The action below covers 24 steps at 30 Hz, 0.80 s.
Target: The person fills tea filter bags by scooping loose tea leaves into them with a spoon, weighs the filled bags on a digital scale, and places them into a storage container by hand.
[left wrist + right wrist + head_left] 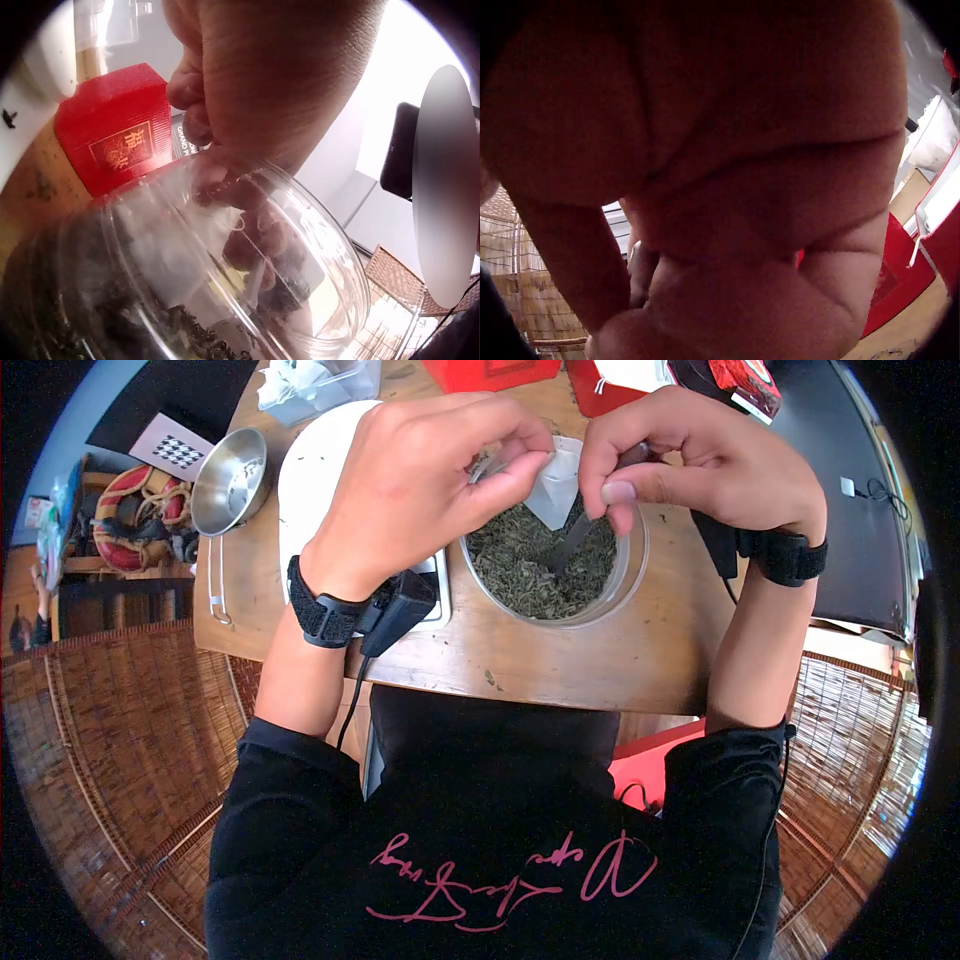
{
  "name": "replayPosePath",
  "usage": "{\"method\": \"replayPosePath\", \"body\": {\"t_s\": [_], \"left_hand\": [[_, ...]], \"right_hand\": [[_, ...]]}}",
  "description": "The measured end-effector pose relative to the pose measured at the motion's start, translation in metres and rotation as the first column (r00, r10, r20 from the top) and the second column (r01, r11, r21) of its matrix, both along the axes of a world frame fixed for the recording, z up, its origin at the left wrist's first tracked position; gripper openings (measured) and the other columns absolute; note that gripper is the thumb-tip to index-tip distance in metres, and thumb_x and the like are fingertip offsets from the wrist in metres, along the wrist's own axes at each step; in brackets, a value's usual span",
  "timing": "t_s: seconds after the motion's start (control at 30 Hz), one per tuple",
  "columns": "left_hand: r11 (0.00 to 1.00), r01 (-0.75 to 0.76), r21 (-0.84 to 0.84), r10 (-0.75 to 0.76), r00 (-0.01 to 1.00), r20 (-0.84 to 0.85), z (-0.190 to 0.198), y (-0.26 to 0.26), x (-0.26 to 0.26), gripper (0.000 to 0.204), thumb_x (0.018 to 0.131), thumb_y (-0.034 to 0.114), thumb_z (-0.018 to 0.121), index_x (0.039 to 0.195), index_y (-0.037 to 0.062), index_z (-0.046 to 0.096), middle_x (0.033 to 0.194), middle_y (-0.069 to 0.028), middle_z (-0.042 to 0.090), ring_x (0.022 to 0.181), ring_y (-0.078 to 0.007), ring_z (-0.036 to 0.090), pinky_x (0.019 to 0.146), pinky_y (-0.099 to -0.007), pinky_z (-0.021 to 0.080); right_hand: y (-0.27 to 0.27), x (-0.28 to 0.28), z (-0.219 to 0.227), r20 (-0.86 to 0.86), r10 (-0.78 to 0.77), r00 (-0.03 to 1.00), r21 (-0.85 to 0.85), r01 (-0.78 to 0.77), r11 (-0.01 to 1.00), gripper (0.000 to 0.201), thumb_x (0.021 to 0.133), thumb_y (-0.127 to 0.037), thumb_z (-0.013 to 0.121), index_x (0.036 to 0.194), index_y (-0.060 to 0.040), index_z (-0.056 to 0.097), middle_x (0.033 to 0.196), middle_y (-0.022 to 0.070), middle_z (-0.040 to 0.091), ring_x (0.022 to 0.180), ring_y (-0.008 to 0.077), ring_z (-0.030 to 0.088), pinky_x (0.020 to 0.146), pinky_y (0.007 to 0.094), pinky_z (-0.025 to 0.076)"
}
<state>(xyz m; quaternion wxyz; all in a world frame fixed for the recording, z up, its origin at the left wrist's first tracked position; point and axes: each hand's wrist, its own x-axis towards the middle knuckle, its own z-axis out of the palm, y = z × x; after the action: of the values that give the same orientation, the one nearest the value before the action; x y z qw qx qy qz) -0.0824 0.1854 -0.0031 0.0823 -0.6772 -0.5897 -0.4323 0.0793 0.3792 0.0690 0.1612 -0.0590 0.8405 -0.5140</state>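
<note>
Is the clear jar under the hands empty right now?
No. In the head view the clear jar holds a bed of dried green tea leaves, with a spoon dipped into them.

A home tea corner: wooden table [560,660], woven mat flooring [120,740] (red gift boxes [112,127] too).

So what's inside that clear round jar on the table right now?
The jar holds loose dried green leaves, with a spoon from the right hand dipping in. The left hand holds a white paper bag over it. The hands hide the far rim.
</note>
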Motion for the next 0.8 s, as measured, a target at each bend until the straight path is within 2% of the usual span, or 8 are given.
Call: {"method": "replayPosePath", "body": {"t_s": [0.2, 0.27, 0.4, 0.53, 0.6, 0.63, 0.8], "left_hand": [[1.000, 0.007, -0.021, -0.007, 1.000, 0.021, 0.002, -0.001, 0.003, 0.011, 0.084, 0.013, 0.081, 0.094, 0.0079, 0.077, 0.069, -0.0016, 0.063, 0.052, -0.0097, 0.048, 0.049, -0.0261, 0.037], [0.999, 0.028, -0.031, -0.026, 0.999, 0.045, 0.002, -0.001, 0.002, 0.011, 0.085, 0.012, 0.081, 0.094, 0.0075, 0.077, 0.071, -0.0013, 0.065, 0.052, -0.0092, 0.047, 0.049, -0.0255, 0.037], [0.997, 0.059, -0.058, -0.055, 0.996, 0.069, 0.006, -0.003, 0.003, 0.010, 0.085, 0.012, 0.081, 0.093, 0.0067, 0.077, 0.075, -0.0012, 0.067, 0.054, -0.0089, 0.048, 0.050, -0.0248, 0.036], [0.984, 0.128, -0.124, -0.114, 0.987, 0.109, 0.011, -0.006, 0.001, 0.009, 0.086, 0.011, 0.080, 0.092, 0.0057, 0.076, 0.082, -0.0015, 0.071, 0.058, -0.0093, 0.050, 0.052, -0.0247, 0.036], [0.978, 0.146, -0.149, -0.128, 0.984, 0.128, 0.010, -0.006, 0.001, 0.008, 0.086, 0.010, 0.079, 0.092, 0.0053, 0.076, 0.084, -0.0018, 0.071, 0.059, -0.0098, 0.051, 0.053, -0.0250, 0.036], [0.977, 0.163, -0.137, -0.145, 0.981, 0.132, 0.010, -0.005, 0.001, 0.008, 0.085, 0.009, 0.079, 0.092, 0.0052, 0.076, 0.085, -0.0021, 0.072, 0.060, -0.0105, 0.051, 0.053, -0.0253, 0.037], [0.971, 0.202, -0.127, -0.185, 0.974, 0.135, 0.009, -0.005, -0.001, 0.009, 0.084, 0.006, 0.078, 0.092, 0.0048, 0.076, 0.088, -0.0045, 0.073, 0.065, -0.0124, 0.059, 0.056, -0.0255, 0.041]], "right_hand": [[0.008, 0.000, -0.007, 0.037, 0.009, 0.999, -0.051, -0.008, 0.999, 0.012, 0.100, -0.006, 0.062, 0.102, 0.0042, 0.069, 0.092, 0.0072, 0.069, 0.080, 0.0131, 0.069, 0.077, 0.0257, 0.055], [0.017, 0.002, -0.013, 0.030, -0.042, 0.999, -0.138, 0.045, 0.989, 0.013, 0.100, -0.009, 0.063, 0.099, 0.0037, 0.068, 0.090, 0.0071, 0.069, 0.078, 0.0135, 0.068, 0.075, 0.0259, 0.055], [0.039, 0.005, -0.020, -0.043, -0.038, 0.998, -0.124, 0.033, 0.992, 0.019, 0.099, -0.016, 0.066, 0.096, 0.0027, 0.068, 0.087, 0.0065, 0.067, 0.075, 0.0127, 0.067, 0.071, 0.0256, 0.053], [0.053, 0.017, -0.021, -0.081, -0.138, 0.987, -0.098, 0.130, 0.987, 0.022, 0.097, -0.021, 0.067, 0.093, 0.0006, 0.066, 0.083, 0.0049, 0.063, 0.069, 0.0115, 0.065, 0.063, 0.0248, 0.049], [0.059, 0.024, -0.024, -0.152, -0.239, 0.959, -0.246, 0.197, 0.949, 0.017, 0.098, -0.017, 0.065, 0.094, -0.0006, 0.065, 0.083, 0.0046, 0.062, 0.068, 0.0124, 0.064, 0.061, 0.0238, 0.046], [0.061, 0.028, -0.021, -0.125, -0.292, 0.948, -0.245, 0.256, 0.935, 0.017, 0.098, -0.019, 0.064, 0.095, -0.0017, 0.064, 0.084, 0.0047, 0.061, 0.067, 0.0120, 0.063, 0.059, 0.0233, 0.043], [0.080, 0.041, -0.014, -0.254, -0.335, 0.907, -0.214, 0.285, 0.934, 0.023, 0.098, -0.025, 0.064, 0.094, -0.0029, 0.063, 0.083, 0.0040, 0.060, 0.065, 0.0098, 0.059, 0.060, 0.0228, 0.042]]}}
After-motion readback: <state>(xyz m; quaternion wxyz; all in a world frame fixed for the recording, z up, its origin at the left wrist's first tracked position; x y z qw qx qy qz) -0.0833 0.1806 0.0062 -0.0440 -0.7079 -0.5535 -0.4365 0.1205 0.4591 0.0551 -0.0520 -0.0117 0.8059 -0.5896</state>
